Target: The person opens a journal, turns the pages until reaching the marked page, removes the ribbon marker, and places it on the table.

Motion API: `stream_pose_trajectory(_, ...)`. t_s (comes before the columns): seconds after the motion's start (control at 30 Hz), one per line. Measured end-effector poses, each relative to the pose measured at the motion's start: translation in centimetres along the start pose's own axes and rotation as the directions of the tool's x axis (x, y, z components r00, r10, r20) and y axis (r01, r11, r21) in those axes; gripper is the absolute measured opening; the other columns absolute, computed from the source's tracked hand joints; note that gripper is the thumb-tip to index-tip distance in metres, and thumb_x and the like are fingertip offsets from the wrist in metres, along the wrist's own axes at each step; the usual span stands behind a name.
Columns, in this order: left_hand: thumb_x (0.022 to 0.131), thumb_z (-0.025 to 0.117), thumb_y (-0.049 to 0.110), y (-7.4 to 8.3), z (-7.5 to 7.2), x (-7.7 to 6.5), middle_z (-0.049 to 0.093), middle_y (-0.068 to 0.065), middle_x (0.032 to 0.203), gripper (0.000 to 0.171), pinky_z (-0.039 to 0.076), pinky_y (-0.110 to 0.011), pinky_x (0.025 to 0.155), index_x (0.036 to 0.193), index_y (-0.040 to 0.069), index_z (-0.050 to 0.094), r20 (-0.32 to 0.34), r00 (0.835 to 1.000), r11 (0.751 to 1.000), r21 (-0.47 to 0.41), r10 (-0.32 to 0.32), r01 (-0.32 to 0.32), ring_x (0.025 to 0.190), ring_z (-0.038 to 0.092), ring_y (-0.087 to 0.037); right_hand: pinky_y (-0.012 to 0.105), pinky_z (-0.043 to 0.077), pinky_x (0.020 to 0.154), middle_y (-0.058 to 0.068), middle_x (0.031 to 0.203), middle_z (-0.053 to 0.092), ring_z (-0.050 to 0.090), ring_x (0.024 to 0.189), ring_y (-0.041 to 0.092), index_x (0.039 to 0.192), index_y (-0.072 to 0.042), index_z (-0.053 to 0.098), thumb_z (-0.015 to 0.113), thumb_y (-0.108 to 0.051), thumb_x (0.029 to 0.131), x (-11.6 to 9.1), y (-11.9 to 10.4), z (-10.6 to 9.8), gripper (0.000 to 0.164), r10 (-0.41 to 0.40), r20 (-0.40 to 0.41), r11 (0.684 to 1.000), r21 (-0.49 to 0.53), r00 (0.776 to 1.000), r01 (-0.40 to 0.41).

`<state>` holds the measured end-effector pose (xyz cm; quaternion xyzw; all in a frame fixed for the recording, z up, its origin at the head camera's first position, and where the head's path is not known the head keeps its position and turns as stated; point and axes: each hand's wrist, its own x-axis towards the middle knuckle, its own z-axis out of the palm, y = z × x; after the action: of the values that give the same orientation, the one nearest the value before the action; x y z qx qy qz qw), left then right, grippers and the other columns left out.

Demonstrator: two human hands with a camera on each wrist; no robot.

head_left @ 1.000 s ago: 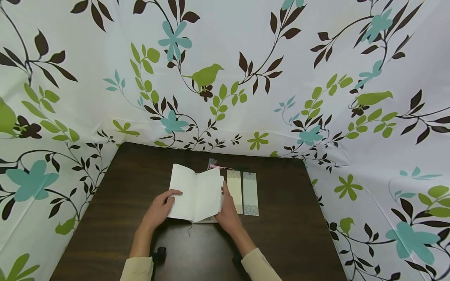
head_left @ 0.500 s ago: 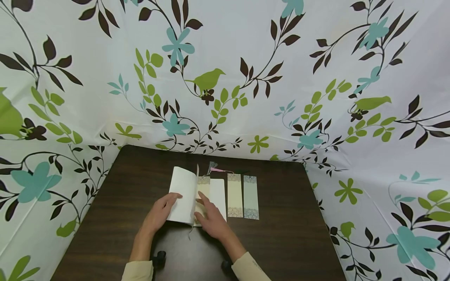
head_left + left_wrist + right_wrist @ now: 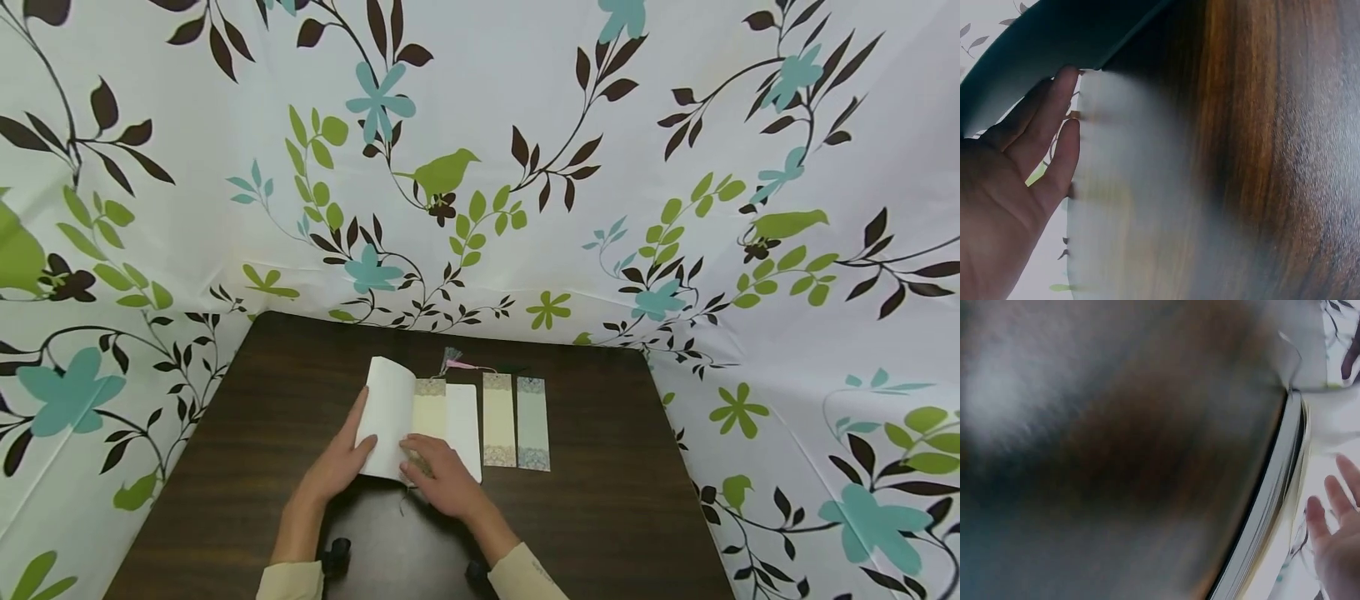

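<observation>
An open notebook (image 3: 390, 404) with blank white pages lies on the dark table. On its right page rests a cream bookmark (image 3: 429, 406) with patterned ends. My left hand (image 3: 330, 467) holds the notebook's left side, thumb over the page and fingers along the outer edge. The left wrist view shows that hand beside the dark cover (image 3: 1054, 50). My right hand (image 3: 446, 479) lies over the bookmark's lower end, fingertips at the left page near the fold. In the right wrist view, its fingers spread above the notebook's page edges (image 3: 1266, 506).
Right of the notebook, a second cream bookmark (image 3: 499, 421) and a pale green bookmark (image 3: 533, 425) lie side by side. A pink tassel (image 3: 462, 365) and a grey tassel (image 3: 452, 355) sit behind. Patterned fabric (image 3: 525, 167) hangs around the wooden table (image 3: 600, 467).
The right-hand pages have turned to the left, exposing the bookmark. My right hand moved from the notebook's right edge to the fold; the left fingers shifted up along the left edge.
</observation>
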<state>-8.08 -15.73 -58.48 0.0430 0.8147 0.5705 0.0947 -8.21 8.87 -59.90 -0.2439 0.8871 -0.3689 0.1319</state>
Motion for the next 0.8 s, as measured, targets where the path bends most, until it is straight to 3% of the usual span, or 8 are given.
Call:
stream_pose_trajectory(0.07, 0.114, 0.05, 0.012, 0.1, 0.0, 0.2, -0.003, -0.011, 0.183, 0.083, 0.015, -0.068, 0.127, 0.175, 0.025, -0.005, 0.01, 1.0, 1.0, -0.005, 0.012, -0.012, 0.167, 0.005, -0.04, 0.057, 0.041, 0.121, 0.009, 0.163, 0.053, 0.049, 0.151, 0.033, 0.158, -0.015, 0.055, 0.051, -0.044, 0.113, 0.3, 0.4, -0.3, 0.053, 0.073, -0.064, 0.997, -0.032, 0.995, -0.075)
stream_pose_trajectory(0.17, 0.114, 0.049, 0.01, 0.3, 0.0, 0.3, -0.009, -0.01, 0.183, 0.085, 0.009, -0.066, 0.128, 0.174, 0.024, -0.009, 0.021, 1.0, 1.0, -0.021, 0.008, -0.007, 0.168, -0.003, -0.039, 0.061, 0.039, 0.121, 0.019, 0.164, 0.05, 0.046, 0.152, 0.042, 0.161, -0.005, 0.047, 0.057, -0.038, 0.109, 0.9, 0.9, -0.7, 0.062, 0.205, -0.154, 0.976, -0.046, 0.967, -0.214)
stream_pose_trajectory(0.27, 0.113, 0.048, 0.008, 0.4, 0.0, 0.3, -0.011, -0.01, 0.182, 0.085, 0.007, -0.067, 0.128, 0.174, 0.023, -0.01, 0.022, 1.0, 1.0, -0.032, 0.002, -0.001, 0.168, -0.005, -0.039, 0.064, 0.036, 0.122, 0.026, 0.165, 0.046, 0.041, 0.153, 0.048, 0.164, 0.001, 0.039, 0.06, -0.033, 0.107, 1.4, 1.0, -0.8, 0.07, 0.293, -0.19, 0.956, 0.032, 0.937, -0.292)
stream_pose_trajectory(0.43, 0.114, 0.046, 0.009, 0.2, 0.1, 0.1, -0.013, -0.009, 0.182, 0.085, 0.007, -0.068, 0.128, 0.173, 0.025, -0.013, 0.028, 1.0, 0.999, -0.036, -0.001, 0.002, 0.167, -0.006, -0.04, 0.064, 0.045, 0.114, 0.025, 0.159, 0.053, 0.051, 0.145, 0.047, 0.164, -0.003, 0.039, 0.063, -0.028, 0.106, 1.8, 0.6, -0.8, 0.068, 0.373, -0.228, 0.917, 0.235, 0.9, -0.321)
stream_pose_trajectory(0.57, 0.114, 0.045, 0.01, 0.1, 0.1, 0.0, -0.014, -0.009, 0.182, 0.086, 0.008, -0.068, 0.127, 0.173, 0.029, -0.015, 0.025, 1.0, 0.999, -0.048, -0.004, 0.006, 0.167, -0.006, -0.04, 0.05, 0.057, 0.087, 0.022, 0.147, 0.062, 0.067, 0.12, 0.036, 0.166, -0.007, 0.036, 0.065, -0.02, 0.105, 2.2, 1.0, -0.6, 0.068, 0.438, -0.251, 0.863, 0.385, 0.863, -0.326)
stream_pose_trajectory(0.67, 0.114, 0.043, 0.009, 0.1, 0.2, -0.1, -0.014, -0.008, 0.182, 0.085, 0.009, -0.07, 0.127, 0.172, 0.032, -0.015, 0.019, 1.0, 0.998, -0.058, -0.008, 0.009, 0.167, -0.004, -0.039, 0.037, 0.051, 0.073, 0.021, 0.135, 0.066, 0.067, 0.103, 0.027, 0.165, -0.006, 0.035, 0.065, -0.013, 0.104, 2.7, 1.9, -0.4, 0.069, 0.481, -0.261, 0.815, 0.485, 0.837, -0.317)
stream_pose_trajectory(0.8, 0.114, 0.042, 0.009, 0.0, 0.3, -0.1, -0.012, -0.006, 0.183, 0.085, 0.01, -0.071, 0.126, 0.172, 0.034, -0.014, 0.017, 1.0, 0.998, -0.059, -0.009, 0.01, 0.167, -0.001, -0.037, 0.031, 0.049, 0.072, 0.021, 0.118, 0.072, 0.066, 0.098, 0.024, 0.158, 0.002, 0.045, 0.067, -0.009, 0.101, 3.0, 2.8, -0.3, 0.062, 0.507, -0.268, 0.779, 0.549, 0.819, -0.303)
